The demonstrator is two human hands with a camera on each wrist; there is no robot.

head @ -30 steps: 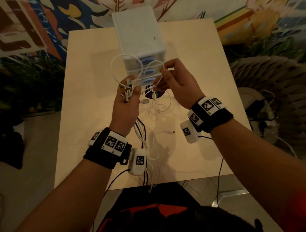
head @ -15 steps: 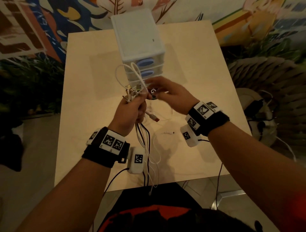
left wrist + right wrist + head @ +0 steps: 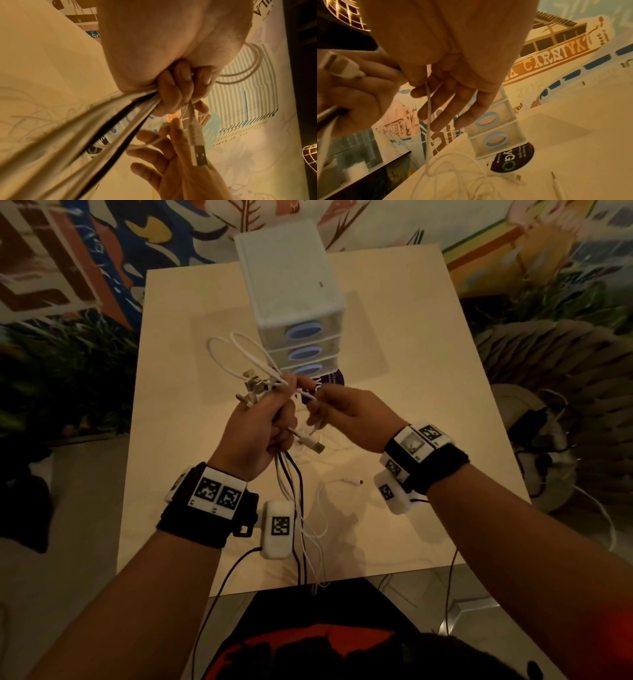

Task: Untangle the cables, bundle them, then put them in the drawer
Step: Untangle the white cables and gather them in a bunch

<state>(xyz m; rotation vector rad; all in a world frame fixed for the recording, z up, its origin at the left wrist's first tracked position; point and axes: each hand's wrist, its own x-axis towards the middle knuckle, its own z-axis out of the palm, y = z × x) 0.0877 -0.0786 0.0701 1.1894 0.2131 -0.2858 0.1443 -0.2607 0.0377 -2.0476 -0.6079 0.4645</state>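
My left hand (image 3: 274,409) is raised over the table and grips a bundle of white and black cables (image 3: 291,484). Their plugs (image 3: 251,388) and two white loops (image 3: 236,350) stick out above the fist, and a USB plug (image 3: 313,444) dangles below it. In the left wrist view the curled fingers (image 3: 173,93) clamp the cables (image 3: 106,125). My right hand (image 3: 313,402) is just right of it and pinches one white cable (image 3: 428,102) between thumb and forefinger, the other fingers spread. The white drawer unit (image 3: 291,285) stands behind with all three drawers closed.
The beige table (image 3: 411,371) carries slack white cable (image 3: 453,170), a loose plug end (image 3: 352,481) and a round black sticker (image 3: 513,159) in front of the drawers. Cables hang over the near table edge. A wicker object (image 3: 565,354) stands to the right.
My right hand let go of the raised loop, came down to the left hand and now pinches a strand beside it. The loops swung left. The left hand kept its grip.
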